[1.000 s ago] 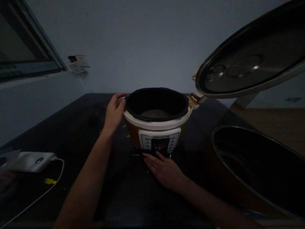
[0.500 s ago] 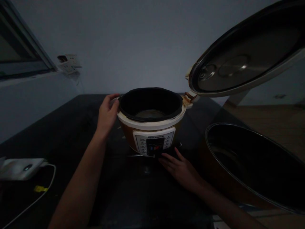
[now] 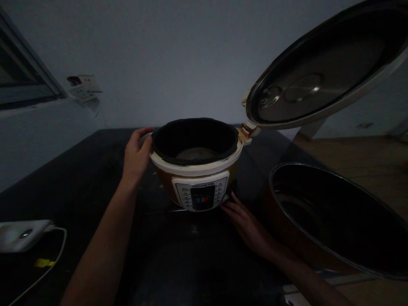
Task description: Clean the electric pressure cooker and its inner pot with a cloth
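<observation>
An electric pressure cooker (image 3: 200, 187) with a white rim, brownish body and button panel stands upright on the dark tabletop. Its round lid (image 3: 321, 68) is swung up on the hinge at the right. Inside sits a dark inner pot (image 3: 196, 140). My left hand (image 3: 137, 155) is closed on the left edge of the rim, thumb on top. Low at the cooker's right front, my right hand (image 3: 244, 221) presses its fingers over a dark cloth-like thing (image 3: 232, 188) against the body; dim light hides most of it.
At the right stands a large open pot (image 3: 296, 238) with a dark inside. A white power strip (image 3: 25, 236) with a cable and a yellow tag (image 3: 44, 263) lies at the left. Wall sockets (image 3: 84, 87) are at the back left, below a window.
My right hand has slid right across the lower front panel to the cooker's right side, baring the panel's bottom. My left hand stays on the rim. The whole view has shifted slightly.
</observation>
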Demonstrator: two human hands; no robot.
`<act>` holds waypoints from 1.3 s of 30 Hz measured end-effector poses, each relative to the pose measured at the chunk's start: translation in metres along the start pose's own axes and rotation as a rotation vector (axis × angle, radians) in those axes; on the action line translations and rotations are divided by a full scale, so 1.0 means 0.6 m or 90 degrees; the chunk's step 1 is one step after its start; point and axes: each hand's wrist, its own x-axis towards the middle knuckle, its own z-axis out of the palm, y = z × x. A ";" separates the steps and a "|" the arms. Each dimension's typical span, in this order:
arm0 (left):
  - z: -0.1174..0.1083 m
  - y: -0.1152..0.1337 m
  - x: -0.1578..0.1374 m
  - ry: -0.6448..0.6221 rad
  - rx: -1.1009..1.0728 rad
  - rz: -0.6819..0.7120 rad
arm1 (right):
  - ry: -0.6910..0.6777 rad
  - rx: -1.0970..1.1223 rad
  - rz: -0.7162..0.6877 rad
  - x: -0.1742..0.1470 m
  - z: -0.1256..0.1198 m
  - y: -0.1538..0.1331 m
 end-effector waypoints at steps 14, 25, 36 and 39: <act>-0.002 -0.003 0.000 -0.009 -0.015 -0.005 | 0.348 0.379 0.294 0.060 0.035 -0.070; -0.004 -0.005 0.001 -0.008 0.001 0.009 | 0.181 0.139 0.332 0.021 0.090 -0.139; -0.004 -0.004 0.001 -0.013 0.001 0.005 | 0.306 0.147 0.253 0.124 0.008 -0.138; -0.003 -0.002 0.001 -0.010 -0.002 -0.002 | 0.258 0.145 0.289 0.104 0.022 -0.146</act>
